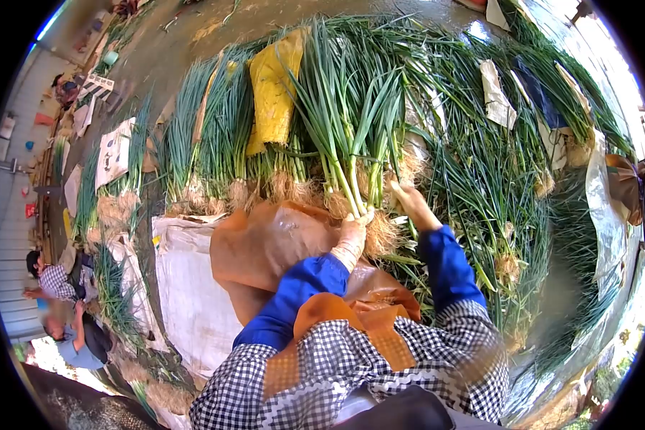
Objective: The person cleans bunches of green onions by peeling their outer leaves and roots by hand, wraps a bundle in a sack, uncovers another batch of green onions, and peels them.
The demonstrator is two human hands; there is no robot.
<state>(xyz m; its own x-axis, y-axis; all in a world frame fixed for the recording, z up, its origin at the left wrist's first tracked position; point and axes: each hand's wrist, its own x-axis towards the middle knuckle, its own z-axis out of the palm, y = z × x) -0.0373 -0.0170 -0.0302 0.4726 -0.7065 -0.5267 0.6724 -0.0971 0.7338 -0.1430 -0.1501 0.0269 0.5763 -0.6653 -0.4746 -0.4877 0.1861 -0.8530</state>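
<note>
My left hand (351, 233) is closed round the pale lower stalks of some green onions (351, 161), just above their stringy roots (381, 235). The long green leaves point away from me. Just right of this bunch is my right hand (408, 201), its fingers bent near the stalks; whether they grip anything is hidden. An orange-brown apron (276, 240) spreads below and left of my left hand. Beyond the hands, more bunches with roots toward me lie in a row, and a yellow sheet (272, 93) covers part of them.
A white sack (193, 279) lies left of the apron. Loose green onions (473, 172) are heaped on the right, with sacking pieces (497, 97) among them. Two people (79, 337) sit at the lower left. Wet floor (158, 43) shows at the top.
</note>
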